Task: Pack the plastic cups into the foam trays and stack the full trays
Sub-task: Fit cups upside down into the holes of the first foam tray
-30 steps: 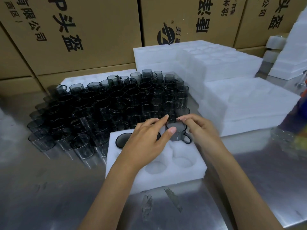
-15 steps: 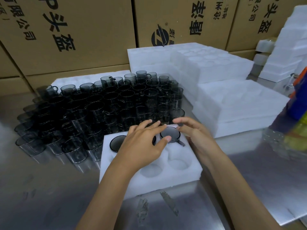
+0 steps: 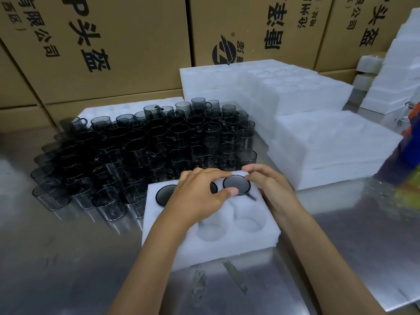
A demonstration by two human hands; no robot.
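The smoky grey, see-through plastic cup with a small handle (image 3: pixel 236 185) sits sunk to its rim in the far right pocket of the white six-pocket foam tray (image 3: pixel 247 243), near the front edge of the shiny steel table (image 3: pixel 68 269). The left hand (image 3: pixel 200 198) lies across the tray with its thumb tip touching the cup's rim; the right hand (image 3: pixel 266 185) has its curled fingertips pinching the far rim. To seat it well, I judge both hands should press evenly and straight down, with the handle lined up in the slot cut beside the pocket, since the soft foam grips the wall and would likely tilt a cup pushed from one side. Two more dark rims show in the far row; the near pockets are bare. Loose grey cups (image 3: pixel 145 151) crowd the table behind, and blank foam trays (image 3: pixel 329 146) are piled toward the right.
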